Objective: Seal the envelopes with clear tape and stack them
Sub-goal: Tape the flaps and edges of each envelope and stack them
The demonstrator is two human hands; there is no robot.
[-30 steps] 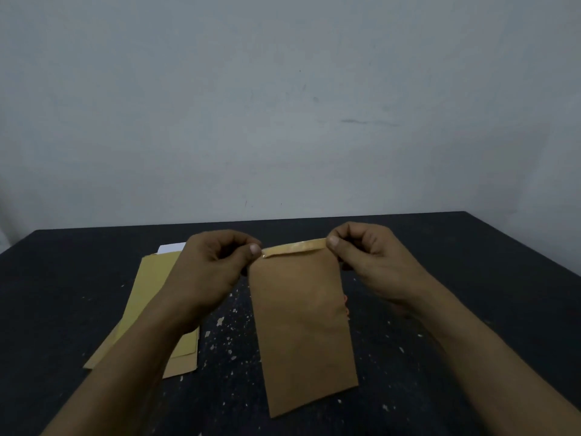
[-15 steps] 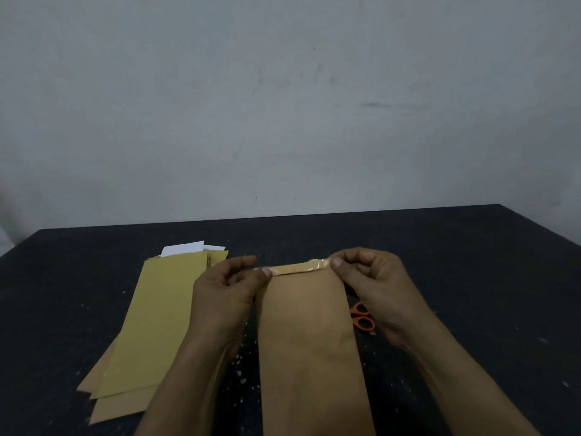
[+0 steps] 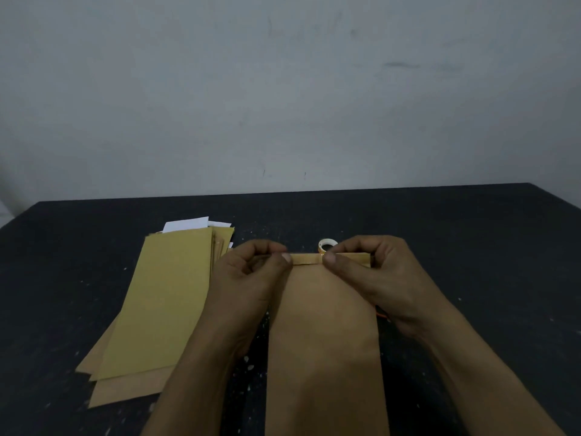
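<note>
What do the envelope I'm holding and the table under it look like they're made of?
Envelope: likely kraft paper, matte; dull tan surface with a sharply creased flap. Table: dark and matte, perhaps painted wood or laminate; pale specks look like chips or debris.

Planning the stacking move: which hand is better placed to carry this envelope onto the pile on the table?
Left, probably. The pile lies beside the left hand, while the right hand would have to cross over the envelope. Both hands pinch its folded top edge.

envelope stack [image 3: 163,297] left, tape roll [image 3: 327,246] ahead
</note>
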